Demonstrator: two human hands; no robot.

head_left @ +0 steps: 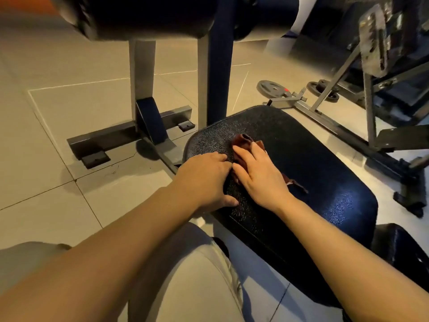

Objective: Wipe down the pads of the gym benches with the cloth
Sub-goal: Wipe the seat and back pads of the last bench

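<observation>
A black textured bench seat pad (pixel 308 159) fills the middle right of the view. A dark red cloth (pixel 242 141) lies crumpled on its near-left part. My right hand (pixel 260 173) lies flat on the cloth with straight fingers, pressing it onto the pad. Part of the cloth pokes out past the fingertips and behind the wrist. My left hand (pixel 205 180) rests palm down on the pad's left edge, its fingers touching the cloth beside my right hand.
A second black pad (pixel 144 15) sits above on grey steel uprights (pixel 142 73) with a floor frame. Weight plates (pixel 274 88) lie on the tiled floor at the back right, beside another bench frame (pixel 348 131). My knee in light trousers is below.
</observation>
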